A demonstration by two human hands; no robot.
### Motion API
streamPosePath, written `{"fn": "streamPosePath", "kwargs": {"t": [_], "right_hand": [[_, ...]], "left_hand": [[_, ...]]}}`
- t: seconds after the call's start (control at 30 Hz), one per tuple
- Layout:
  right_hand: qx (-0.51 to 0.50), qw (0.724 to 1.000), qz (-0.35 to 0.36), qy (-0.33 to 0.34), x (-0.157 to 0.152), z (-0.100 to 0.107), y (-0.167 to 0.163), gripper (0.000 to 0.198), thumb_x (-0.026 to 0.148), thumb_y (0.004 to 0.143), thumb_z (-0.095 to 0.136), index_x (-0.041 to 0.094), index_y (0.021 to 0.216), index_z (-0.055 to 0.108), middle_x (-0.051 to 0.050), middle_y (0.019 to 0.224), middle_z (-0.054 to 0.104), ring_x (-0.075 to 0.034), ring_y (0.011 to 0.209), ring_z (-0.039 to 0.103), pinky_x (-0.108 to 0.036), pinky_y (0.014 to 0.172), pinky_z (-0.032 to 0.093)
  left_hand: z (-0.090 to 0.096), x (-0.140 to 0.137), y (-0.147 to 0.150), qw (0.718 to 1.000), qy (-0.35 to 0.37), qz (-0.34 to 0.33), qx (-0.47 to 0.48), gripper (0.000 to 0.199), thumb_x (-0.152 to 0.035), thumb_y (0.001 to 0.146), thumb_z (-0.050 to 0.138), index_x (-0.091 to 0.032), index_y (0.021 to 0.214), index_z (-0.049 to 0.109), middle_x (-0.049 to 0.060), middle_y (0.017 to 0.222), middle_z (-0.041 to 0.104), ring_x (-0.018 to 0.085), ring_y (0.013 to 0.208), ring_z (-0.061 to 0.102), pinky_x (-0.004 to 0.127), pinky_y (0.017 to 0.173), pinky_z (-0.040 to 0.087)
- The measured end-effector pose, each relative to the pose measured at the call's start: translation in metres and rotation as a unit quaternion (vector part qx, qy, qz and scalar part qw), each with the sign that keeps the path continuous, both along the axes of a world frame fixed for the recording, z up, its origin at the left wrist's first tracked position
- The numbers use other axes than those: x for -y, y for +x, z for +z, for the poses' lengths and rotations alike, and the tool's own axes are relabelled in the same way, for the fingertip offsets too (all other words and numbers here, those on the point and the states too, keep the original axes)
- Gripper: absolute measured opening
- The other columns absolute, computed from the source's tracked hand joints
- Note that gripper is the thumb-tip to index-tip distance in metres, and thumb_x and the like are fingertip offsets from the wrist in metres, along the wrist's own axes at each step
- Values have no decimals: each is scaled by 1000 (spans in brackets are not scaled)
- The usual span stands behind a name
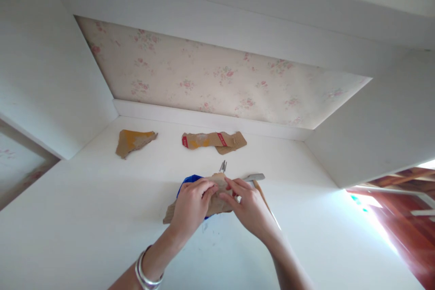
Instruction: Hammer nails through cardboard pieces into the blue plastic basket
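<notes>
Both my hands meet over a torn piece of cardboard (217, 206) at the middle of the white desk. My left hand (194, 197) pinches its upper part between thumb and fingers. From the right, my right hand (247, 199) grips the same piece, fingers bent and thumb beneath. Something blue (193, 178) shows behind my left hand, partly covered. Several nails (223, 166) lie just beyond my fingertips. Beside my right hand rests a hammer (255, 176) with a grey head and a wooden handle running under my wrist.
Against the back edge of the desk (136, 195) lie a torn cardboard scrap (131, 142) at left and overlapping cardboard strips (212, 140) with red tape. White side panels and a back wall (204, 77) with flowered paper enclose the surface. A reddish floor (384, 226) appears at right.
</notes>
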State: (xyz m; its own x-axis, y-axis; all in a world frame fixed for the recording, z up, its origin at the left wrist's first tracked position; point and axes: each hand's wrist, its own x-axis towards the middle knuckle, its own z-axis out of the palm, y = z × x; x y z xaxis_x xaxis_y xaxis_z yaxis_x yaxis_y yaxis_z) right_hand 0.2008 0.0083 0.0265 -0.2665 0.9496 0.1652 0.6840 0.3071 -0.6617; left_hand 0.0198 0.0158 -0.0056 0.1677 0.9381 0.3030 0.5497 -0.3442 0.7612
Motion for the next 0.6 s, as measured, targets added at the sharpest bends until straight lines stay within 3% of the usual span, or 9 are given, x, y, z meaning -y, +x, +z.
{"fn": "streamPosePath", "kwargs": {"t": [0.07, 0.2, 0.37, 0.53, 0.6], "right_hand": [[-17, 998, -60, 6, 6, 5, 14, 31, 38, 95, 56, 21, 117, 69, -5, 95, 69, -18, 77, 63, -26, 63, 49], [-4, 987, -158, 5, 16, -3, 52, 36, 47, 97, 49, 21, 105, 73, -5, 97, 71, -17, 73, 63, -25, 63, 50], [123, 968, -213, -37, 29, -49, 92, 38, 48, 98, 40, 24, 108, 68, -4, 100, 69, -18, 74, 65, -29, 69, 51], [180, 956, -225, -46, 42, -90, 105, 40, 42, 96, 42, 19, 122, 62, -13, 119, 62, -31, 105, 61, -42, 89, 49], [193, 953, -228, -47, 45, -99, 106, 43, 41, 97, 42, 18, 129, 57, -15, 122, 60, -33, 108, 59, -45, 92, 47]], "left_hand": [[0, 0, 1, 1000, -10, 13, -8, 17, -22, 96, 55, -23, 89, 71, 0, 92, 76, 18, 85, 69, 31, 79, 50], [-4, -1, 0, 1000, -7, 13, -21, 18, -25, 97, 53, -23, 91, 69, 0, 92, 77, 18, 84, 70, 31, 78, 49], [-8, 0, 0, 998, 10, 4, -60, 16, -24, 97, 53, -24, 92, 67, -2, 95, 76, 18, 85, 70, 31, 82, 46], [-5, 3, 2, 995, 22, 15, -93, 17, -23, 99, 49, -23, 90, 63, -2, 91, 75, 18, 83, 69, 33, 82, 42], [-5, 3, 3, 995, 22, 15, -99, 17, -24, 100, 48, -23, 91, 62, -2, 91, 74, 18, 83, 68, 33, 82, 42]]}}
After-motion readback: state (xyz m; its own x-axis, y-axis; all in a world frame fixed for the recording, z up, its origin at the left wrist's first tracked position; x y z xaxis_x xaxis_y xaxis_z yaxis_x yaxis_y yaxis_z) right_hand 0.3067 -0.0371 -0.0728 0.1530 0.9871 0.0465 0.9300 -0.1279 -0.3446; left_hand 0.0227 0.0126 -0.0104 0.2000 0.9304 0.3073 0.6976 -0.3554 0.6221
